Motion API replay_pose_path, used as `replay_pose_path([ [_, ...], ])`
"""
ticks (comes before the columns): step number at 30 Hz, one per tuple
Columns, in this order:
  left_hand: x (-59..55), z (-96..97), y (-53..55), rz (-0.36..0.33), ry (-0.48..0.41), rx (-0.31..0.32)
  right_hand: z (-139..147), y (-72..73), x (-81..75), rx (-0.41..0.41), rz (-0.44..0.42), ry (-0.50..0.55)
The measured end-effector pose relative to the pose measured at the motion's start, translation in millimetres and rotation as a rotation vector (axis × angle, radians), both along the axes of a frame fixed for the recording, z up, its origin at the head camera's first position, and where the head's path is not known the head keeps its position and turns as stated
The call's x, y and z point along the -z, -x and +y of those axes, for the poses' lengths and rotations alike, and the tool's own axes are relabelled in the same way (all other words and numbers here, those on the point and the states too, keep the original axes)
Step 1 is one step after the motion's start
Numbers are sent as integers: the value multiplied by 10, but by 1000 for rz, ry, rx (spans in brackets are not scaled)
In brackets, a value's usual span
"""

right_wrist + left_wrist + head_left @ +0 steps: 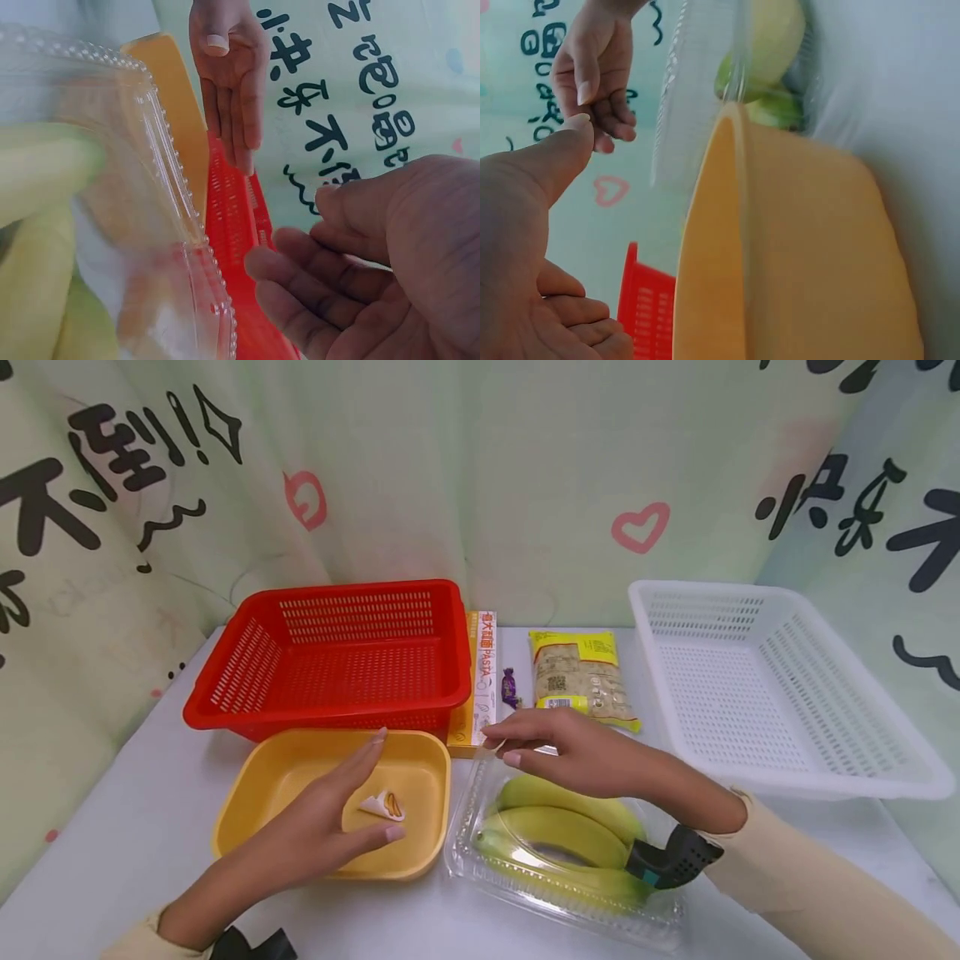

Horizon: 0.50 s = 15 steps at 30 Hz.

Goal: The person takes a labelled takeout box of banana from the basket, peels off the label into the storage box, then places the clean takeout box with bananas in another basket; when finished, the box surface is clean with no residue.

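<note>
My left hand [322, 822] is over the yellow basin [258, 768], fingers extended and thumb apart, holding nothing. Inside the basin lies a small white wrapped piece [384, 805] with an orange-brown print; its kind is unclear. Above the far edge of a clear plastic box [468, 852] hovers my right hand [573, 752], its fingers loosely bent. In the right wrist view the fingers [300, 274] show nothing between them. Several yellow-green bananas [555, 827] lie inside the box, seen through its plastic and partly hidden by the right wrist.
Behind the basin stands a red basket [360, 668]. A pasta box [483, 668], a purple-wrapped candy [510, 687] and a yellow-and-clear food bag [577, 677] lie between it and the white basket [738, 702] at right. A printed curtain [525, 485] closes off the back.
</note>
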State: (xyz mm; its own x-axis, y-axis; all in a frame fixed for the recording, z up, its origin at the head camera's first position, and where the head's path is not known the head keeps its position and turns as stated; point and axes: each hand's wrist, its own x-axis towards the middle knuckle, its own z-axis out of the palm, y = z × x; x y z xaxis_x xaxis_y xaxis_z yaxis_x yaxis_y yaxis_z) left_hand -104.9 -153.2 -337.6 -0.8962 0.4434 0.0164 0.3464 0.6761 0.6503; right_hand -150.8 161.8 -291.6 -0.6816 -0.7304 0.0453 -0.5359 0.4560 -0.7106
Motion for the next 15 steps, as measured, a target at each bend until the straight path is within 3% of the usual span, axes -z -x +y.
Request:
replay_pose_path([
  [7, 5, 133, -6, -53, -41, 54, 251, -141, 33, 98, 51, -22],
  [15, 27, 245, -33, -75, -60, 133, 552, -450, -15, 243, 38, -110],
])
